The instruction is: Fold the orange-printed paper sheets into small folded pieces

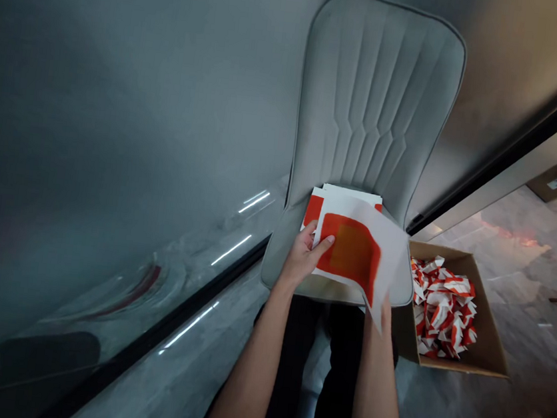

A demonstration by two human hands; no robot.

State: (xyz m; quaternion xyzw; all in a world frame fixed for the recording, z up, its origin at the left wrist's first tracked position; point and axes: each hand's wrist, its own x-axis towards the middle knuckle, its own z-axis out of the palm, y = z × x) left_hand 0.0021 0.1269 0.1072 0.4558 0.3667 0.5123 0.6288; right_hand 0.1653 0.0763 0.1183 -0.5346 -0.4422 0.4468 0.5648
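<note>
A white paper sheet with a large red-orange printed shape is held above the seat of a grey chair. My left hand pinches its left edge, thumb on the printed face. The sheet bends, and its right part curls down over my right hand, whose fingers are hidden behind the paper. Beneath it, a stack of similar white and red sheets lies on the seat against the backrest.
On the floor to the right stands an open cardboard box filled with crumpled red and white papers. A glossy wall panel rises at left. More cardboard boxes stand at far right.
</note>
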